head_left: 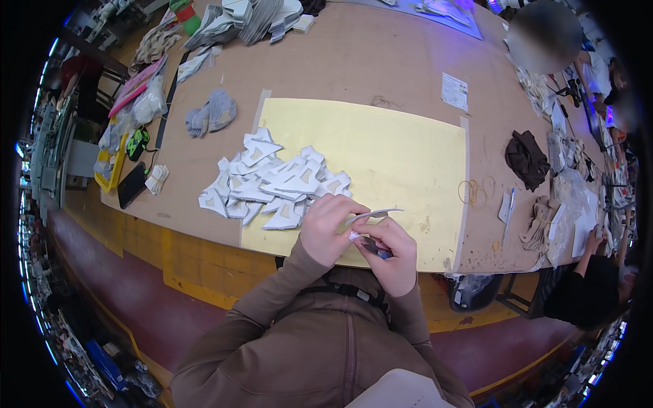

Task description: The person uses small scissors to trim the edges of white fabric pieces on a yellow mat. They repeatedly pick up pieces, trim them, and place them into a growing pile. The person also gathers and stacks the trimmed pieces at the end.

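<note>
My two hands meet over the near edge of a yellow sheet (401,163). My left hand (326,228) is closed on a thin white cut piece (378,213), seen nearly edge-on, that sticks out to the right above my fingers. In the fingers of my right hand (396,255) is a small dark tool (376,247), probably thread snips; its tip is partly hidden. A bit of white, frayed-looking material (353,236) shows between the hands. Just beyond my left hand lies a loose heap of white cut pieces (279,180), several with a beige triangular patch.
On the brown table (354,68) lie grey gloves (212,113), a dark cloth (526,160), rubber bands (469,192), a pen (509,216) and a phone (132,185). Stacked grey pieces (252,20) stand at the far left. Another person (588,289) works at the right.
</note>
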Tool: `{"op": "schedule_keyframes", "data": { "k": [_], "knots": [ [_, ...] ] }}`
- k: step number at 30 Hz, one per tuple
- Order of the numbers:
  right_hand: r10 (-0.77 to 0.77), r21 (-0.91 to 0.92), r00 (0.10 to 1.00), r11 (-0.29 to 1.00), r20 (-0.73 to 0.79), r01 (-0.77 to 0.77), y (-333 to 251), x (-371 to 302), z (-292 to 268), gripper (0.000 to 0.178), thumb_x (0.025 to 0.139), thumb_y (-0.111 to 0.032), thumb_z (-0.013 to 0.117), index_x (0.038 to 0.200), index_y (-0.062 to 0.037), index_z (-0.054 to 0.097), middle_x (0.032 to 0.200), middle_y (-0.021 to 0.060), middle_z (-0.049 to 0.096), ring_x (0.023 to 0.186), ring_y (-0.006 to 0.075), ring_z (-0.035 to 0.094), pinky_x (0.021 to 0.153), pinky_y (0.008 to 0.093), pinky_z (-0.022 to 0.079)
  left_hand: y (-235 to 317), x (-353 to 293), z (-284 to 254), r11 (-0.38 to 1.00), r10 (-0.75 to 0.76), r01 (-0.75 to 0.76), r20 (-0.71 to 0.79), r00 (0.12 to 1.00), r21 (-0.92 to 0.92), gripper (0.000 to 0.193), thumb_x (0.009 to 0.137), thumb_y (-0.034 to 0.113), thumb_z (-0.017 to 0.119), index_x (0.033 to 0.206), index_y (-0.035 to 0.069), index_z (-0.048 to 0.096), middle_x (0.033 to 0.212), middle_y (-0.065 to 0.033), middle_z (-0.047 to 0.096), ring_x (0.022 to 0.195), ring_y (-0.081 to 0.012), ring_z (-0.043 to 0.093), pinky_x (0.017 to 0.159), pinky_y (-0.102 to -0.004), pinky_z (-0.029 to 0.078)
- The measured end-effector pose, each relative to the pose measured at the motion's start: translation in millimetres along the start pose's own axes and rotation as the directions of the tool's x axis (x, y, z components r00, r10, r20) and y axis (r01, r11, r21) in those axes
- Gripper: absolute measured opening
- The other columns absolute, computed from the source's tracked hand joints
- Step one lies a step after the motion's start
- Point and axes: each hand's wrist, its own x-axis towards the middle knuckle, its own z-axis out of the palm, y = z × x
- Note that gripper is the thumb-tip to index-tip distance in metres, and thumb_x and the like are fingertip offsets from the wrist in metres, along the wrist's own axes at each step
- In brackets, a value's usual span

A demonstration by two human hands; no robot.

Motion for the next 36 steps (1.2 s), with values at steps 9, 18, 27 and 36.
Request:
{"op": "schedule_keyframes", "data": {
  "k": [9, 18, 27, 36],
  "knots": [
    [0.009, 0.088, 0.983, 0.996, -0.184, 0.007, 3, -18, -8, 0.015, 0.074, 0.009, 0.070, 0.084, -0.0012, 0.065, 0.076, 0.0028, 0.054, 0.062, 0.0085, 0.045, 0.055, 0.0216, 0.034, 9, 3, 15, 0.971, -0.179, 0.199, 0.144, 0.973, -0.133, 0.012, 0.078, 0.004, 0.072, 0.089, 0.001, 0.068, 0.080, -0.0062, 0.064, 0.072, -0.0166, 0.056, 0.066, -0.0277, 0.045],
    [-0.006, -0.071, 0.480, 0.990, -0.877, -0.118, 61, -82, -151, 0.010, 0.083, 0.003, 0.067, 0.092, 0.0006, 0.065, 0.091, 0.0032, 0.059, 0.076, 0.0081, 0.051, 0.070, 0.0213, 0.041, -20, -12, 50, 0.840, -0.403, 0.475, 0.285, 0.870, -0.263, 0.011, 0.085, 0.004, 0.069, 0.093, -0.003, 0.066, 0.083, -0.0046, 0.065, 0.077, -0.0096, 0.057, 0.071, -0.0225, 0.046],
    [0.045, 0.112, -0.299, 0.971, -0.953, -0.211, 255, -281, -317, 0.012, 0.078, 0.002, 0.073, 0.088, 0.0031, 0.066, 0.086, 0.0053, 0.067, 0.081, 0.0123, 0.060, 0.078, 0.0259, 0.048, -21, -12, 67, 0.872, -0.349, 0.446, 0.382, 0.856, -0.201, 0.010, 0.087, 0.004, 0.067, 0.093, -0.004, 0.065, 0.085, -0.0033, 0.063, 0.077, -0.0085, 0.055, 0.071, -0.0217, 0.044],
    [0.218, 0.383, -0.465, 0.874, -0.858, -0.298, 324, -339, -353, 0.015, 0.073, -0.004, 0.079, 0.083, 0.0009, 0.070, 0.075, 0.0041, 0.067, 0.070, 0.0115, 0.061, 0.068, 0.0269, 0.048, -7, -3, 72, 0.924, -0.297, 0.364, 0.384, 0.874, -0.113, 0.014, 0.088, 0.009, 0.067, 0.092, -0.004, 0.064, 0.076, -0.0019, 0.060, 0.071, -0.0077, 0.051, 0.067, -0.0218, 0.042]
  ]
}}
